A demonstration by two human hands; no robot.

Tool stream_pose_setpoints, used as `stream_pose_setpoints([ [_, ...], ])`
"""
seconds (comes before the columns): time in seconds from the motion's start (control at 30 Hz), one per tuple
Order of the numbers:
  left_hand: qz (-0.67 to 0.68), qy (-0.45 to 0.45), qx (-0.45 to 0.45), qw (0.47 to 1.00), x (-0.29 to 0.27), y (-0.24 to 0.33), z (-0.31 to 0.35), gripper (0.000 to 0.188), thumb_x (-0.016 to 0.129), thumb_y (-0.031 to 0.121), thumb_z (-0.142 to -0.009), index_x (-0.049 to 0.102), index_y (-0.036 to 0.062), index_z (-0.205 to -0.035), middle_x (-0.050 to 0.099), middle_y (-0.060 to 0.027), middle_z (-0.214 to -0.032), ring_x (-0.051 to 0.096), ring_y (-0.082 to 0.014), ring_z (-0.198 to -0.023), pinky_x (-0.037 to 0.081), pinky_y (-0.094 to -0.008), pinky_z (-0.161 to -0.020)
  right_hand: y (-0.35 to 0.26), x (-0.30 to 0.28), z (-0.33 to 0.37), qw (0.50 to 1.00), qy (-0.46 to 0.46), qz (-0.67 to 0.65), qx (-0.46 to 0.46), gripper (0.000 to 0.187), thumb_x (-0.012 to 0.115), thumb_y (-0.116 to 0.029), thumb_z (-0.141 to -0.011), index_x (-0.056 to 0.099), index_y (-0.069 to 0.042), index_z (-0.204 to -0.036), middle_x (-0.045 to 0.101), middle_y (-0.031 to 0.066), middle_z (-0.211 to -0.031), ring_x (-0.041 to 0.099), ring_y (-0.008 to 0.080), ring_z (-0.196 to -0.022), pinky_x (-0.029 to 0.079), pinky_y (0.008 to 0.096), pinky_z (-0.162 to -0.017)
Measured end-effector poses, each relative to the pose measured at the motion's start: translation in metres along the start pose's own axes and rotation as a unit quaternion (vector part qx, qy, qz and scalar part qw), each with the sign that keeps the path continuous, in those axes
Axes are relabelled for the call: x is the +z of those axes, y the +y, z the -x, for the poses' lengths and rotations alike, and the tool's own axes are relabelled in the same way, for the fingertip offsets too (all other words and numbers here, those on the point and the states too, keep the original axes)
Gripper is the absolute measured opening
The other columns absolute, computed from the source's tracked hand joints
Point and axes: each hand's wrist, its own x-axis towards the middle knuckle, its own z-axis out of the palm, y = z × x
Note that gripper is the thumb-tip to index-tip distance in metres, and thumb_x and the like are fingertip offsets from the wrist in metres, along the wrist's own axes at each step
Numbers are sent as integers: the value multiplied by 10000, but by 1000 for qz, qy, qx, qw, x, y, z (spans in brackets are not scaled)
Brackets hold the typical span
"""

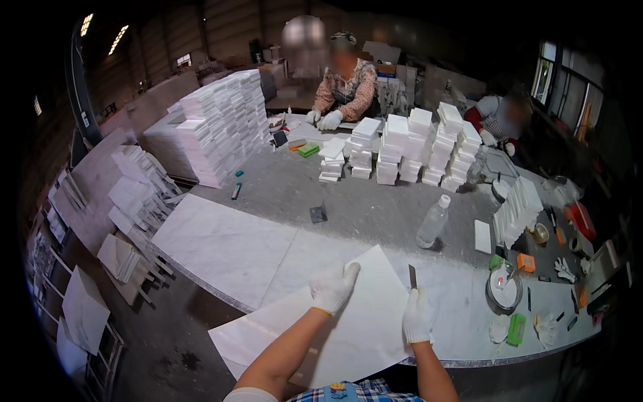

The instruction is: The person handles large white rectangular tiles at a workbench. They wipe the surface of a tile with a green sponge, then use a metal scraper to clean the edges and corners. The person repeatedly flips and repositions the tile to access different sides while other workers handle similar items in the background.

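A large white marble tile (pixel 375 301) lies at an angle in front of me, its near part reaching past the table's front edge. My left hand (pixel 333 289), in a white glove, is closed over the tile's far left edge, thumb on top. Beside the tile's right edge is my right hand (pixel 420 316), also gloved, with its fingers wrapped round a flat-bladed scraper (pixel 412 276). The blade points up and away from me; the handle is hidden in the fist. Under and behind the tile, larger marble slabs (pixel 221 234) rest along the table's front.
Stacks of white tiles (pixel 218 127) stand at the back left, with several more (pixel 395 147) at the back. A clear bottle (pixel 434 221) is right of centre. At right are a bowl of white paste (pixel 504 288), tapes and gloves. Two co-workers (pixel 345 87) work across the table.
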Motion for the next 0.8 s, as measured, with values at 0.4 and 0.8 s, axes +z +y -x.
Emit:
stream_pose_setpoints([
  [0.4, 32, -6, -18, 999, 12, -2, -1, 551, 521, 572, -928, 663, 46, -850, 664, -236, -784, 645, -437, -743, 484, -522, -687, 16, 6, -4, 994, 23, 78, -74, 163, 516, -228, -985, 603, -92, -969, 619, 190, -691, 625, 378, -612, 482, 481, -531],
  [0.8, -7, 9, 26, 1000, 0, 11, -7, 497, 583, 504, -919, 591, 44, -731, 617, -207, -706, 598, -418, -654, 444, -496, -603, 21, 5, -9, 988, 69, 89, -107, 112, 544, -211, -963, 596, -111, -959, 605, 138, -614, 623, 343, -551, 474, 459, -488],
])
